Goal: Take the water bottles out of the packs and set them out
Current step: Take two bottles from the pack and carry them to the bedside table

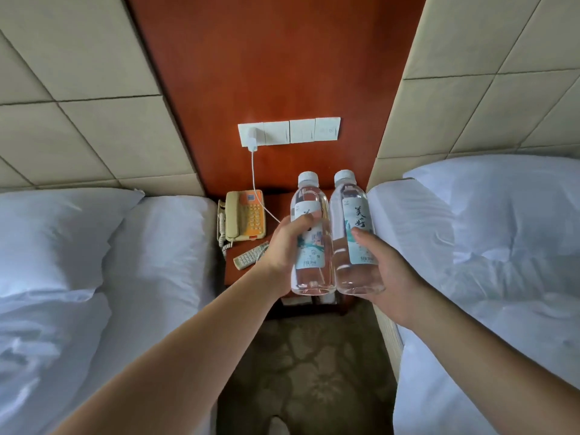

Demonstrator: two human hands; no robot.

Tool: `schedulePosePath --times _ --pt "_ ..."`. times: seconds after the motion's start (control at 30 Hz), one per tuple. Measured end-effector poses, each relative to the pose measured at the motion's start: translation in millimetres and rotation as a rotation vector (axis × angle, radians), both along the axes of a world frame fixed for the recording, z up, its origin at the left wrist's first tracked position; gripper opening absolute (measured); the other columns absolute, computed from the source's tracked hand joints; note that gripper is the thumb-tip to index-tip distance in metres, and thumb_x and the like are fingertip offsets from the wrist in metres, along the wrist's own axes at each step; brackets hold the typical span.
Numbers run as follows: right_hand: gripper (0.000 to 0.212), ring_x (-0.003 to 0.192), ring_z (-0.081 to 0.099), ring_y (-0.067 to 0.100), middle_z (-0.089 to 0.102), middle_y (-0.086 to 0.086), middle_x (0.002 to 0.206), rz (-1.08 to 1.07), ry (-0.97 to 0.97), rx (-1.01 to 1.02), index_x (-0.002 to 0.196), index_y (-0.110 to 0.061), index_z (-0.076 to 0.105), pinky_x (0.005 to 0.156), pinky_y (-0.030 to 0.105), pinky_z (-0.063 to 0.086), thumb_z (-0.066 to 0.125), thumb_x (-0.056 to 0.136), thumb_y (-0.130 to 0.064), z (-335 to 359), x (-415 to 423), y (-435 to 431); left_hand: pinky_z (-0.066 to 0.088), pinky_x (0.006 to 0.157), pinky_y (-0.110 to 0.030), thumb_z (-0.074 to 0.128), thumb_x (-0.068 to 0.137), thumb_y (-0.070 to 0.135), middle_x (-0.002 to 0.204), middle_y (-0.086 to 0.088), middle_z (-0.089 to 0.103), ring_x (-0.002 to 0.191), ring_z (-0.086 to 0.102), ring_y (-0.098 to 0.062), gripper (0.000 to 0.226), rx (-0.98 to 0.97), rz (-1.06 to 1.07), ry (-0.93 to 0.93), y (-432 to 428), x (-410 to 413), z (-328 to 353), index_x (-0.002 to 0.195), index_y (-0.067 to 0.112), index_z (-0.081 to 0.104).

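Head view, looking down the aisle between two beds.

Left hand (284, 246): grasping the left bottle (311, 249) round its middle, thumb across the label, fingers hidden behind it. Right hand (384, 265): grasping the right bottle (354, 215) at the lower half, thumb on the label front.

Both bottles are clear with white caps and pale labels. They are held roughly upright, caps tilted slightly toward 12 o'clock, side by side and touching or nearly so. They hang in the air over the nightstand (244, 279), just below frame centre. A second white shape shows inside the left bottle's outline; I cannot tell whether it is another cap or the label seen through the water.

On the nightstand:
- Telephone (246, 215), beige with orange keys, at 9 o'clock from the left bottle.
- Remote control (249, 257), lying askew at 6 o'clock from the telephone, just beside the left wrist.

Switch panel (301, 131) sits on the wood wall panel (266, 73) at 12 o'clock from the bottles. A white charger (252, 138) is plugged into its left end, and its cable (253, 171) drops toward the telephone.

White pillows: left bed (62, 240) at 9 o'clock, right bed (486, 230) at 3 o'clock. Patterned carpet (307, 372) at 6 o'clock.
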State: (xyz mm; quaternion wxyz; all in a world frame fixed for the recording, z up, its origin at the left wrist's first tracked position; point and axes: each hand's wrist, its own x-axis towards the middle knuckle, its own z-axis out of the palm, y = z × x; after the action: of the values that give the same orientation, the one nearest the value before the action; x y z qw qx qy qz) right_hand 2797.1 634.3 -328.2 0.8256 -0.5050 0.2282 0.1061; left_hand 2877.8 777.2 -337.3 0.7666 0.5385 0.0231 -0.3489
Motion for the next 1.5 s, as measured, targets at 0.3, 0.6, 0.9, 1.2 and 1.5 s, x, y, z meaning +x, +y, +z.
schedulePosePath --times 0.3,0.6,0.9,1.2,1.5 --pt "0.058 0.09 0.072 0.025 0.074 0.005 0.098 -0.053 0.065 0.051 0.113 -0.027 0.059 0.082 0.042 0.055 0.073 0.059 -0.042 -30 116 -49 0.043 0.098 -0.058 0.066 0.067 0.035 0.127 -0.027 0.054 0.111 0.056 -0.044 0.08 -0.003 -0.037 0.071 -54 122 -30 0.137 0.007 0.038" --pt "0.058 0.103 0.068 0.023 0.07 0.007 0.114 0.166 0.088 0.023 0.122 -0.024 0.058 0.08 0.038 0.055 0.072 0.068 -0.042 -77 229 -130 0.042 0.096 -0.063 0.069 0.069 0.035 0.124 -0.028 0.055 0.112 0.055 -0.047 0.075 0.006 0.115 0.051 -118 215 -82 0.134 0.008 0.042" --pt "0.052 0.107 0.065 0.018 0.07 -0.002 0.112 0.352 0.084 -0.253 0.118 -0.025 0.062 0.087 0.036 0.05 0.075 0.067 -0.028 -141 306 -164 0.054 0.083 -0.044 0.081 0.051 0.026 0.107 -0.008 0.069 0.096 0.068 -0.027 0.071 0.181 0.149 -0.104 -126 295 -136 0.118 0.017 0.059" --pt "0.057 0.101 0.064 0.023 0.069 0.006 0.104 0.268 0.2 -0.501 0.107 -0.014 0.061 0.085 0.041 0.055 0.079 0.06 0.011 -220 362 -149 0.056 0.082 -0.041 0.075 0.05 0.004 0.104 -0.008 0.068 0.095 0.067 -0.023 0.068 0.44 -0.045 -0.226 -125 356 -196 0.115 0.015 0.059" --pt "0.057 0.087 0.058 0.006 0.063 -0.012 0.092 0.156 0.144 -0.741 0.098 -0.027 0.055 0.067 0.017 0.045 0.087 0.057 -0.004 -285 402 -144 0.05 0.079 -0.024 0.078 0.053 -0.003 0.105 0.003 0.062 0.098 0.061 -0.013 0.071 0.6 -0.075 -0.385 -118 383 -267 0.116 0.021 0.054"
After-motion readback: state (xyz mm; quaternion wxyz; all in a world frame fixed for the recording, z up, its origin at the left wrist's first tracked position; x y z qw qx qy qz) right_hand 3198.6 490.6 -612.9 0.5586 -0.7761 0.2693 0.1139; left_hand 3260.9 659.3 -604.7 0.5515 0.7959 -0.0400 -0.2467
